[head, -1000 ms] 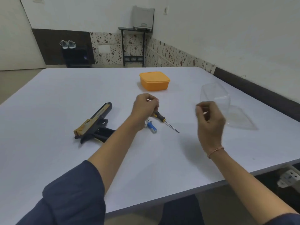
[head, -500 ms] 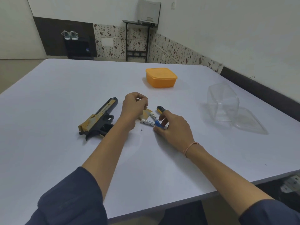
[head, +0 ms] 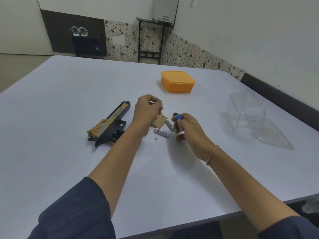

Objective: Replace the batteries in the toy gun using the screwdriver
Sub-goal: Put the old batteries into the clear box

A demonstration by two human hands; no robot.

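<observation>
Two white batteries (head: pixel 162 132) lie just right of the toy gun (head: pixel 108 124); right hand (head: pixel 188 128) pinches a blue-tipped battery (head: pixel 178 121), left hand (head: pixel 148 110) grips something thin and pale. Risk: that tiny loose screw (head: pixel 156 138) nearby could get brushed away.

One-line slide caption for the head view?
Right hand lifts a blue-tipped battery; left hand pinches something small beside the toy gun.

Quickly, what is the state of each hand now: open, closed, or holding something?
Left hand: closed, fingertips pinching something small and pale; what it is cannot be told.
Right hand: closed on a blue battery, lifted off the table.
</observation>
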